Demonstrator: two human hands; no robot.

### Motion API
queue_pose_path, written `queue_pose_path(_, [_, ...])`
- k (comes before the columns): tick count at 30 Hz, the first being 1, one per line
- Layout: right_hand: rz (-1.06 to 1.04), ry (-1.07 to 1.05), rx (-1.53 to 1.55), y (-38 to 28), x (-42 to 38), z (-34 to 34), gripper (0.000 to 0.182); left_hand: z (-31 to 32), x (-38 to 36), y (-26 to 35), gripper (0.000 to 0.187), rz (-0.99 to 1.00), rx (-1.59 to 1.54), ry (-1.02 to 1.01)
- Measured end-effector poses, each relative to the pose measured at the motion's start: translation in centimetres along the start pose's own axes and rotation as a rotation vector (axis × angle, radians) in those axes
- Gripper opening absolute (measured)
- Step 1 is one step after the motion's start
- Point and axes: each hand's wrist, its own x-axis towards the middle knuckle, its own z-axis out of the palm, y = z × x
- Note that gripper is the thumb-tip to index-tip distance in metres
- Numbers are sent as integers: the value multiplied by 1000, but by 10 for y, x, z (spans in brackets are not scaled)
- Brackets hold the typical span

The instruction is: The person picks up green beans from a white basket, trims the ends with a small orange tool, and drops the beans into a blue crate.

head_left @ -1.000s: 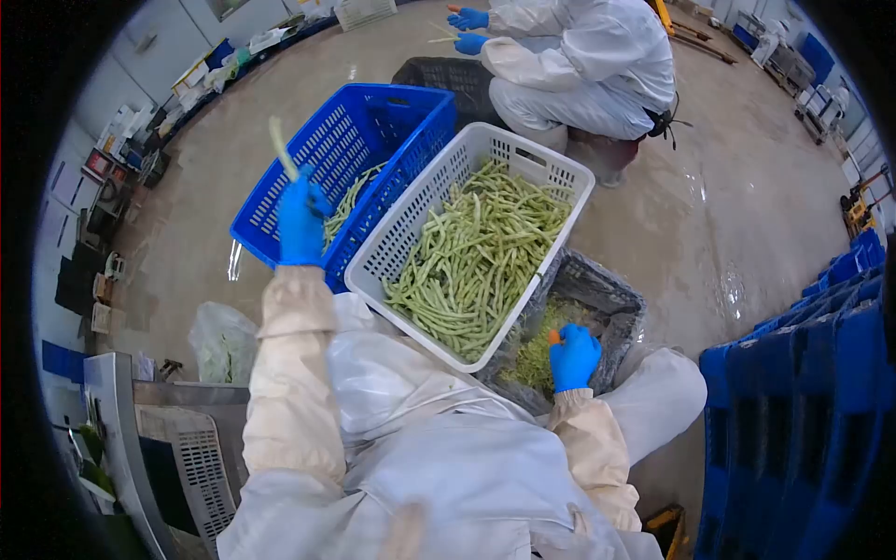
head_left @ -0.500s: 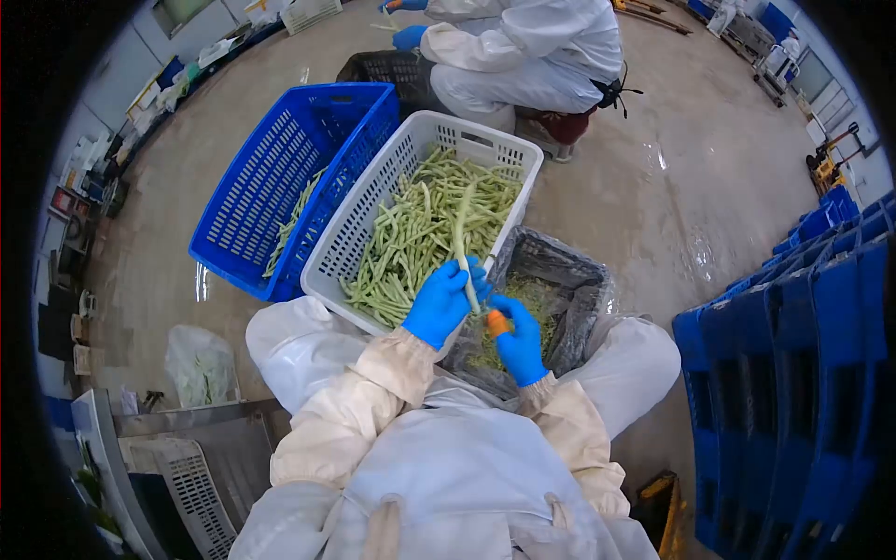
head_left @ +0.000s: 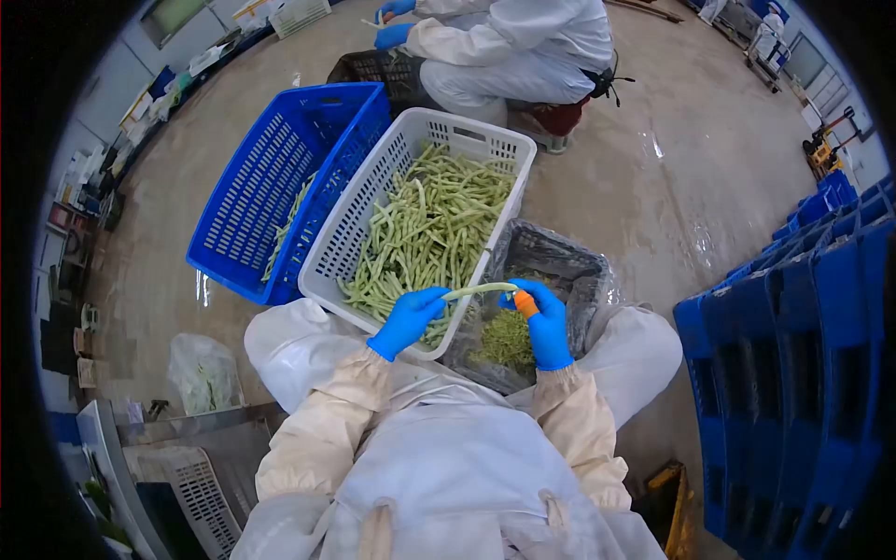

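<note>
A long pale green bean [head_left: 478, 288] spans the gap between my hands, bent slightly upward. My left hand [head_left: 408, 319], in a blue glove, is closed on one end of it. My right hand [head_left: 549, 331], gloved the same, is closed round a small orange-handled tool [head_left: 525, 304]; its working end is too small to make out. The bean's other end meets the right hand's fingers at the tool. Below the left hand stands a white slotted crate [head_left: 322, 252] with a heap of green beans [head_left: 425, 224]. Fine green trimmings [head_left: 504, 341] lie in a bin [head_left: 583, 271] lined with dark plastic, beneath the right hand.
A blue crate [head_left: 245, 187] with some beans stands left of the white one. Ahead, a co-worker [head_left: 523, 51] in white sits by a dark crate [head_left: 369, 70]. Blue pallets [head_left: 784, 373] are stacked at right. A clear plastic bag [head_left: 203, 373] sits at left.
The bean has swung from upright to nearly level. My left hand has moved left and down, my right hand slightly right, bringing the tool to the bean's far end.
</note>
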Motion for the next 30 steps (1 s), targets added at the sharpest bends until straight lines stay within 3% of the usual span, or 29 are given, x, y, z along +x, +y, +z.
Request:
queue_pose_path(4, [29, -74, 1, 5, -1, -2, 21, -8, 2, 3, 21, 74, 137, 42])
queue_pose_path(6, [77, -79, -75, 8, -2, -4, 19, -11, 3, 2, 20, 332, 438, 107])
queue_pose_path(10, [35, -11, 10, 11, -3, -3, 17, 0, 2, -5, 20, 385, 460, 117])
queue_pose_path(12, [113, 132, 478, 16, -3, 0, 16, 18, 3, -10, 14, 263, 292, 72])
queue_pose_path(13, [114, 130, 477, 16, -3, 3, 16, 27, 3, -10, 14, 262, 291, 75])
queue_pose_path(15, [149, 21, 708, 15, -3, 7, 15, 43, 6, -9, 16, -57, -265, -12])
queue_pose_path(16, [150, 21, 705, 16, -4, 6, 15, 51, 9, -4, 16, -57, -268, -12])
queue_pose_path(18, [219, 176, 303, 23, -7, 6, 14, 56, 20, 12, 22, -170, -796, 57])
queue_pose_path(19, [217, 173, 303, 32, -2, -7, 14, 49, 29, 14, 22, -166, -796, 58])
queue_pose_path(21, [221, 365, -332, 56, 5, -42, 15, 30, 47, 19, 25, -53, -1227, -6])
queue_pose_path(22, [165, 299, -645, 51, 2, -40, 16, 28, 51, 26, 26, -43, -1248, 15])
queue_pose_path(23, [163, 298, -644, 54, 1, -35, 16, 30, 54, 28, 26, -40, -1247, 16])
queue_pose_path(24, [-94, 207, -633, 58, -1, -24, 18, 33, 57, 30, 28, 2, -1231, -11])
queue_pose_path(25, [-349, 114, -615, 62, -2, -14, 20, 37, 59, 31, 30, 44, -1215, -38])
queue_pose_path(26, [53, -82, -144, 50, -6, -3, 22, 41, 61, 28, 34, 46, -1222, -69])
queue_pose_path(27, [51, -78, -144, 37, -9, 6, 22, 45, 62, 24, 34, 45, -1221, -74])
queue_pose_path(29, [308, -218, 356, 16, -11, 16, 21, 53, 62, 23, 35, 57, -1125, -67])
queue_pose_path(30, [308, -218, 354, 16, -12, 15, 21, 55, 62, 22, 36, 66, -1112, -55])
